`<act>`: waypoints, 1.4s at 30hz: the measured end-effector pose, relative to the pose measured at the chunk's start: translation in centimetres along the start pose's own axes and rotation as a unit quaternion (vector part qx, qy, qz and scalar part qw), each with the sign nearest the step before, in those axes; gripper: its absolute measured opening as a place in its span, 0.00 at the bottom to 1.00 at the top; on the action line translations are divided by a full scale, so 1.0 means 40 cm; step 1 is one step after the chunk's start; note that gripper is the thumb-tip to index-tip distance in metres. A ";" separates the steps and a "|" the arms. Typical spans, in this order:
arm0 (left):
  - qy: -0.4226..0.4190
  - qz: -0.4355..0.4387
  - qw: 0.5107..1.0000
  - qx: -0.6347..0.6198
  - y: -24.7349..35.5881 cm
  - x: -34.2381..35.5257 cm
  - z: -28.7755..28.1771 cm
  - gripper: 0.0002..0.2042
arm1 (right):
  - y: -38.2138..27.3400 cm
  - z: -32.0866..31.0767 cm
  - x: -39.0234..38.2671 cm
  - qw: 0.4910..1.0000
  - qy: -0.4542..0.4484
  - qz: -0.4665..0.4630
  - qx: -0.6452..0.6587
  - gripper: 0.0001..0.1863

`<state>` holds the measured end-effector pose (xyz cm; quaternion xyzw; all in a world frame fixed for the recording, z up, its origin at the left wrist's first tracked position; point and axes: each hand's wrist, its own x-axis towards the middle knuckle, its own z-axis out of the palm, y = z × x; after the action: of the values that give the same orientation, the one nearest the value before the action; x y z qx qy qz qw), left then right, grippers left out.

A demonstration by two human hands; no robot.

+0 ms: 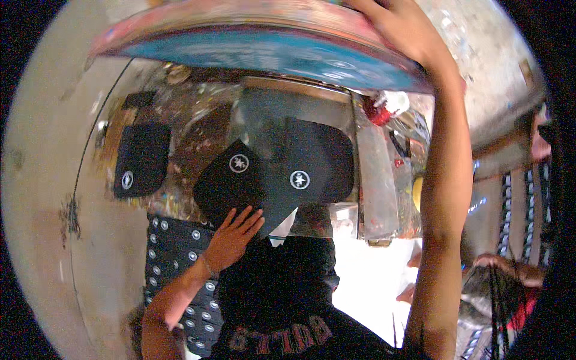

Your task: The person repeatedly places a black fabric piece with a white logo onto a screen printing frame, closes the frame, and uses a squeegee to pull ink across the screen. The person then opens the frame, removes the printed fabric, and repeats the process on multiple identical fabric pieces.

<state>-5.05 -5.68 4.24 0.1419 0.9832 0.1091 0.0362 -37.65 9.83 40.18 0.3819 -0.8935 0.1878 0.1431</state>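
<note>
My right hand (414,36) grips the right side of a raised screen-printing frame (240,17) with a blue mesh (270,55); its fingertips are partly cut off at the top. The frame is tilted up over the far side of the table and blurred. My left hand (233,240) lies flat, fingers spread, on the near edge of a black fabric piece (225,186) bearing a white star in a ring. A second black fabric piece (329,159) with the same print lies to its right, on a dark glossy board (258,102).
Another printed black piece (143,153) lies on the paint-stained table at left. Many black pieces with white rings (171,240) lie in rows at lower left. A red and white container (390,107) stands at right. A cable (87,147) runs at left; a person (501,288) is at lower right.
</note>
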 end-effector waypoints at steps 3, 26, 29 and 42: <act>0.018 -0.031 0.998 -0.050 -0.003 0.012 -0.020 0.30 | -0.003 -0.018 -0.014 0.998 -0.050 0.015 0.032 0.37; 0.084 0.032 0.996 0.001 0.037 0.556 0.088 0.32 | -0.080 -0.007 -0.052 0.993 0.020 0.055 -0.102 0.28; 0.138 0.018 0.990 0.003 0.094 0.603 0.101 0.33 | 0.013 -0.017 -0.067 0.995 0.038 -0.096 0.011 0.28; 0.088 -0.006 0.996 0.032 0.191 0.732 0.114 0.38 | 0.068 0.005 -0.050 0.974 0.064 -0.177 0.122 0.28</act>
<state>-30.54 10.82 0.34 0.1272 0.9864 0.0890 -0.0545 -38.33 12.74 38.57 0.5360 -0.7709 0.2908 0.1839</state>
